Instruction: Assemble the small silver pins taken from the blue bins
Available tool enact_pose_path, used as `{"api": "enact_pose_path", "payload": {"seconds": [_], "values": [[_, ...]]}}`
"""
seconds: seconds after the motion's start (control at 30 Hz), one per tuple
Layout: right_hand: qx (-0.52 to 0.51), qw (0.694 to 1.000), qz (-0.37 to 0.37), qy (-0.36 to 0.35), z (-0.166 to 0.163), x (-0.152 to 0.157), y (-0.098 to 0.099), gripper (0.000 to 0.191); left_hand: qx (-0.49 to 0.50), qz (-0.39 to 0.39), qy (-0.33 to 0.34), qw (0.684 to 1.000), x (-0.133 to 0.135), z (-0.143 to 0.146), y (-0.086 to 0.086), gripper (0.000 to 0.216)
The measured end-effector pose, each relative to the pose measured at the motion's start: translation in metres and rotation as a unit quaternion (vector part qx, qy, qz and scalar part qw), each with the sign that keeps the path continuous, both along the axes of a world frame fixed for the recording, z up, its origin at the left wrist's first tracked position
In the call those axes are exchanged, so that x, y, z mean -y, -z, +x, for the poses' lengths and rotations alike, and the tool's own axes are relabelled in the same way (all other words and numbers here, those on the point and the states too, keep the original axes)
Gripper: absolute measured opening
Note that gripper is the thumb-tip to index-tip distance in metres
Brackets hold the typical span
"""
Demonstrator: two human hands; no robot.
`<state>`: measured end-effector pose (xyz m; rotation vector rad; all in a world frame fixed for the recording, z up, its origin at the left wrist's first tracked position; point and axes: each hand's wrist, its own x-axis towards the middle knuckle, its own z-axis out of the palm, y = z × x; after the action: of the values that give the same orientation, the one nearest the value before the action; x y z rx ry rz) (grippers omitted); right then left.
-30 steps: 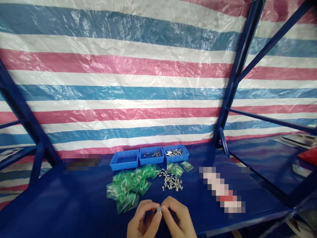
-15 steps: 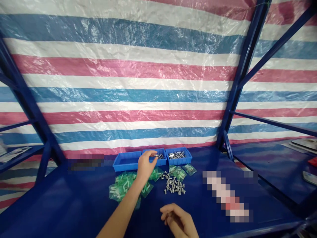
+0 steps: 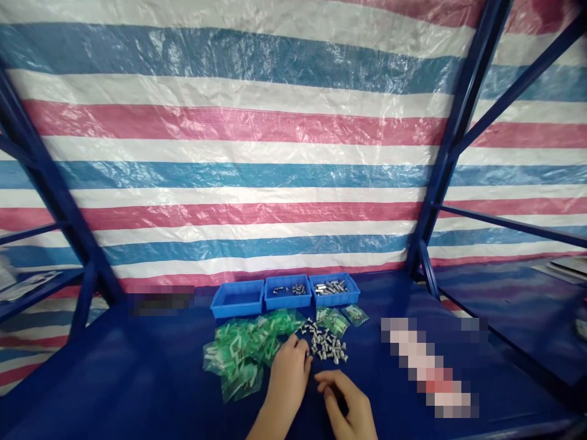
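My left hand [image 3: 290, 370] is closed, fingers bent together at the left edge of a loose pile of metal screws [image 3: 326, 345]. Whatever its fingertips hold is too small to make out. Just to the right, my right hand [image 3: 347, 400] rests low over the table, loosely curved, with a gap between thumb and fingers and nothing visible in it. Left of my left hand lies a heap of green-tinted clear bags [image 3: 243, 348] with small parts inside. A few similar bags [image 3: 334, 322] lie behind the screws.
Three blue trays stand in a row at the back: a bare left tray [image 3: 237, 296], a middle tray [image 3: 288, 300] with small metal parts, a right tray [image 3: 337, 298] with metal cylinders. Blue frame posts [image 3: 433, 201] flank the table [image 3: 151, 379]; a striped sheet [image 3: 257, 214] hangs behind.
My left hand has come back from the middle tray to the screw pile, near my right hand. My right hand has shifted slightly right. The view has moved a little.
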<state>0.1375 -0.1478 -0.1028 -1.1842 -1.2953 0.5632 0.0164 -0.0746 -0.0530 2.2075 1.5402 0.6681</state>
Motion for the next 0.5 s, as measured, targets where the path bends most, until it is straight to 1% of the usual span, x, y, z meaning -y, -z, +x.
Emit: {"api": "enact_pose_path", "payload": {"seconds": [0.07, 0.13, 0.2, 0.23, 0.3, 0.33, 0.4, 0.5], "values": [[-0.002, 1.0, 0.001, 0.012, -0.001, 0.0, 0.001, 0.025, 0.028, -0.013, 0.001, 1.0, 0.001, -0.004, -0.002, 0.02], [-0.011, 1.0, 0.003, 0.025, -0.001, 0.001, 0.001, 0.024, 0.066, -0.029, 0.006, 0.997, 0.007, -0.009, -0.005, 0.015], [-0.021, 0.999, 0.018, 0.024, -0.004, 0.001, -0.002, 0.021, 0.161, -0.072, 0.015, 0.984, 0.019, -0.016, -0.009, 0.01], [-0.024, 0.999, 0.031, 0.018, -0.005, 0.002, -0.005, 0.02, 0.226, -0.106, 0.019, 0.968, 0.026, -0.02, -0.011, 0.009], [-0.024, 0.998, 0.06, -0.002, -0.008, 0.003, -0.013, 0.019, 0.35, -0.172, 0.021, 0.92, 0.038, -0.026, -0.017, 0.012], [-0.021, 0.997, 0.073, -0.014, -0.01, 0.004, -0.018, 0.019, 0.394, -0.196, 0.02, 0.898, 0.044, -0.03, -0.019, 0.014], [-0.012, 0.995, 0.095, -0.038, -0.011, 0.005, -0.028, 0.016, 0.434, -0.219, 0.018, 0.874, 0.052, -0.035, -0.024, 0.018], [0.005, 0.991, 0.115, -0.069, -0.01, 0.006, -0.04, 0.014, 0.452, -0.235, 0.016, 0.861, 0.059, -0.042, -0.029, 0.022]]}}
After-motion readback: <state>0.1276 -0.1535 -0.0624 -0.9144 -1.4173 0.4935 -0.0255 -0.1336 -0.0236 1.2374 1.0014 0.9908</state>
